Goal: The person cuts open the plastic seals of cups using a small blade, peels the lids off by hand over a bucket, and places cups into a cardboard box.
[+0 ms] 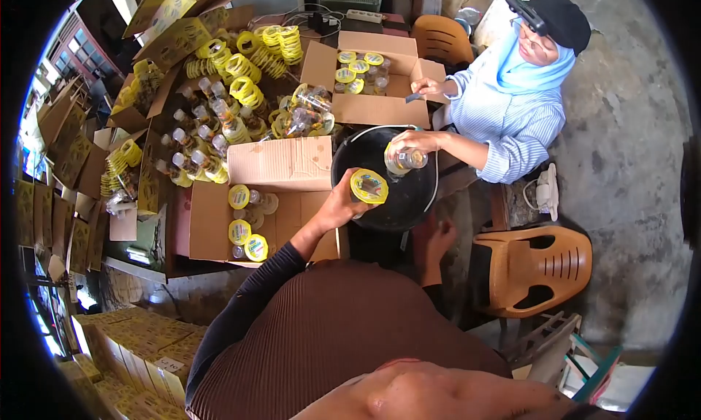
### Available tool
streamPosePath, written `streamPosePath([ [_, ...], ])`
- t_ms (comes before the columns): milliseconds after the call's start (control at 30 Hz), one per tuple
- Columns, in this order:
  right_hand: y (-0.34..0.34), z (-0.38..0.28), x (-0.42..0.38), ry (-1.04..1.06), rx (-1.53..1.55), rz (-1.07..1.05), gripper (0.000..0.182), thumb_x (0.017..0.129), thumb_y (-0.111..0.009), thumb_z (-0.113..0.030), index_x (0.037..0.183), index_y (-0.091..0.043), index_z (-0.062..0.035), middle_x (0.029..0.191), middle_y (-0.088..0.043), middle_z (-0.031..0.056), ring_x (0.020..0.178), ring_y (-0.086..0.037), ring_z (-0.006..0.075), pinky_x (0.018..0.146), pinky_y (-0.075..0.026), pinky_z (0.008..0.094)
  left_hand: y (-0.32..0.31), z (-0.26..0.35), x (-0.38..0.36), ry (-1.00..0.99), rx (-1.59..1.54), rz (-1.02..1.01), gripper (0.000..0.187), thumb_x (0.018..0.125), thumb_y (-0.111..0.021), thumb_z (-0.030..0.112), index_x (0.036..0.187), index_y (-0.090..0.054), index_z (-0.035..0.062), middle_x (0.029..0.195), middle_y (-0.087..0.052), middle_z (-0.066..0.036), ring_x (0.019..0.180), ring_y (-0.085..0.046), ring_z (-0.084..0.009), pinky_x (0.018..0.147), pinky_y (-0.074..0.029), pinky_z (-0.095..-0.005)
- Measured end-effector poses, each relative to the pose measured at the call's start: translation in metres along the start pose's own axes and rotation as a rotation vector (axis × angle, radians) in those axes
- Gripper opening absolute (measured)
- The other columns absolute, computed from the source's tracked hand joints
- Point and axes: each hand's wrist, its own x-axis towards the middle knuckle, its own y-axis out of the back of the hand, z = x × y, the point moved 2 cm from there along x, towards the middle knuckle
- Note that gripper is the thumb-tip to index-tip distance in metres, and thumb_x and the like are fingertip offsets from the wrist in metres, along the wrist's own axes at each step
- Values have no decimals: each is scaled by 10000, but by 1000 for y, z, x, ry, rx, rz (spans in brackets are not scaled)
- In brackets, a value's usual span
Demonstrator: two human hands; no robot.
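Observation:
My left hand (339, 204) is closed around a clear plastic cup with a yellow printed lid (369, 186), held over the near left rim of a black bucket (398, 219). The lid faces up toward me. My right hand (438, 239) hangs low in shadow beside the bucket's near right side. Its fingers look loosely apart, and I see nothing in them. A cardboard box (296, 201) stands left of my left hand, with several yellow-lidded cups (239, 231) inside.
Across the bucket, a co-worker (511, 113) tilts another cup (403, 159) over it and holds a small dark flat object (415, 97). Behind are a second open box (372, 112), bottles (201, 135) and yellow rings (244, 69). An orange chair (562, 270) stands right.

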Motion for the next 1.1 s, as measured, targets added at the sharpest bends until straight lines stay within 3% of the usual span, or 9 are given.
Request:
streamPosePath([
  [100,44,-95,3,35,428,204,215,994,-572,-140,1146,-592,12,1106,-610,131,1065,-584,230,928,-475,358,0,9,3,-23,189,-24,712,769,-817,134,1329,-392,15,1138,-655,-162,1115,-633,-268,962,-485,-375],
  [233,36,-156,1,-93,994,-367,206,1014,-529,-111,1171,-590,10,1073,-624,101,950,-640,178,853,-529,313,-8,28,10,15,379,-65,692,784,-814,206,1312,-408,16,1124,-664,-198,1112,-637,-345,950,-491,-399],
  [433,-39,-181,-16,-465,1212,-846,445,1065,-424,-342,1266,-580,23,1227,-636,135,1122,-615,214,1027,-448,361,-14,5,25,105,559,-284,657,785,-813,324,1263,-492,6,1103,-671,-224,1057,-665,-360,878,-512,-411],
  [567,-51,-198,-16,-350,1080,-1023,478,1063,-443,-352,1347,-549,18,1328,-597,102,1216,-558,175,1065,-399,319,-16,3,33,261,681,-370,662,793,-769,400,1213,-510,-41,1051,-676,-262,1005,-671,-400,826,-514,-442],
  [633,-40,-212,-14,105,907,-964,457,1071,-433,-308,1360,-540,30,1363,-578,118,1255,-532,178,1091,-368,322,-9,-20,37,165,711,-319,661,790,-757,406,1189,-517,-63,1025,-680,-269,993,-674,-405,823,-517,-450],
  [767,-15,-233,-18,419,735,-858,430,1073,-430,-251,1369,-526,46,1362,-585,122,1258,-537,182,1087,-374,315,7,-30,42,236,631,-186,643,791,-766,399,1157,-536,-77,1001,-693,-243,956,-698,-336,780,-536,-403],
  [867,-29,-202,-13,16,917,-868,388,1061,-450,-243,1296,-578,39,1216,-663,111,1116,-627,201,999,-454,303,11,-32,42,347,505,-126,572,822,-771,406,1101,-588,-58,904,-695,-105,824,-660,-164,729,-526,-323],
  [967,-40,-179,-11,-350,1235,-879,341,1056,-462,-264,1180,-625,8,1134,-673,91,1039,-637,184,944,-480,325,8,-51,42,365,300,-105,514,860,-754,391,1086,-607,-46,869,-681,-69,796,-642,-152,698,-517,-301],
  [1100,-48,-173,-19,-541,1190,-1025,345,1058,-449,-344,1194,-602,-66,1127,-665,71,1038,-637,191,911,-515,369,-6,-55,44,456,68,-236,576,907,-721,370,1247,-504,-41,1007,-662,-112,874,-643,-168,717,-537,-308],
])
